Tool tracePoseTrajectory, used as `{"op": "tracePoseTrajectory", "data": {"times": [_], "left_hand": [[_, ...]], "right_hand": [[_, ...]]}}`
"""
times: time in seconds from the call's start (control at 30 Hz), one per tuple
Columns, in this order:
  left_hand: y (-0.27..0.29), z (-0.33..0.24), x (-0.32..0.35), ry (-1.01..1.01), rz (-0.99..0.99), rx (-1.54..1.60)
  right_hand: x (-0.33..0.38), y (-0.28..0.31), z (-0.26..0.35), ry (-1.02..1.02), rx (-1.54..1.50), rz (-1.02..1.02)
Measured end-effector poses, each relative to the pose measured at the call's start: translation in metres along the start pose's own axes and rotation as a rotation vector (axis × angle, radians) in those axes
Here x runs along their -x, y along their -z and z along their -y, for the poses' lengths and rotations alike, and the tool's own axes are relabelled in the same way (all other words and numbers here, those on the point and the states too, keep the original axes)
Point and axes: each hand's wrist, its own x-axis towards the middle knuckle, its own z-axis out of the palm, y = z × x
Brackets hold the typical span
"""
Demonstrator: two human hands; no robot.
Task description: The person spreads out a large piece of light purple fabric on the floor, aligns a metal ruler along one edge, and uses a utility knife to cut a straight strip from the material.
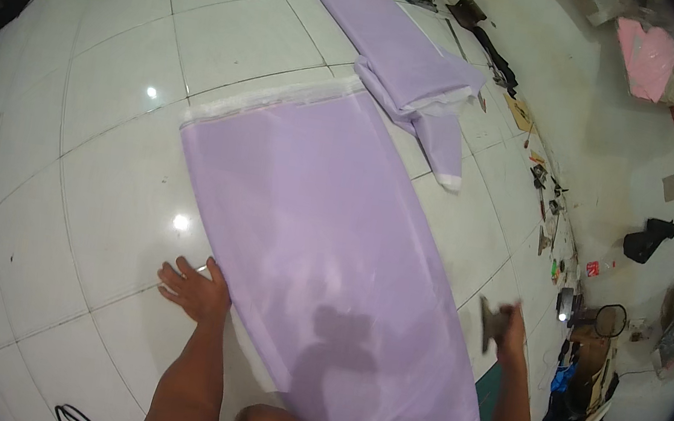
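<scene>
A long piece of lilac fabric [298,179], with a white selvage along its far end, lies flat on the tiled floor in front of me. My left hand [201,290] rests with fingers spread at the fabric's left edge, the thumb touching the edge and the other fingers over the tiles. On the other side, my right hand [513,326] is closed round a flat, grey, blade-like tool [492,325], just off the fabric's right edge. Blur hides the tool's exact kind. My knees are at the near end of the cloth.
Beyond the far end, more folded lilac fabric [410,61] is heaped on the floor. A green mat [487,395] shows beside the near right edge. Small tools [541,181] and other clutter line the wall at right. A black cable [77,418] lies at the lower left.
</scene>
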Motion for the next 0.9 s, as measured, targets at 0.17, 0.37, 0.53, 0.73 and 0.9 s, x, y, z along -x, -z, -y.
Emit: {"op": "tracePoseTrajectory", "data": {"times": [0.17, 0.37, 0.53, 0.73, 0.9], "left_hand": [[0.006, -0.006, -0.006, 0.027, 0.072, 0.009], [-0.008, 0.001, -0.010, -0.040, 0.018, -0.060], [-0.013, 0.006, -0.012, -0.071, 0.008, -0.088], [-0.011, 0.009, -0.016, -0.074, -0.001, -0.070], [-0.017, 0.007, -0.013, -0.098, -0.041, -0.048]], "right_hand": [[-0.161, -0.191, 0.061, 0.072, 0.284, -0.075], [-0.274, -0.350, 0.125, 0.373, 0.751, -0.245], [-0.310, -0.405, 0.122, 0.459, 0.839, -0.319], [-0.332, -0.459, 0.133, 0.498, 0.909, -0.196], [-0.351, -0.487, 0.149, 0.534, 0.952, -0.209]]}}
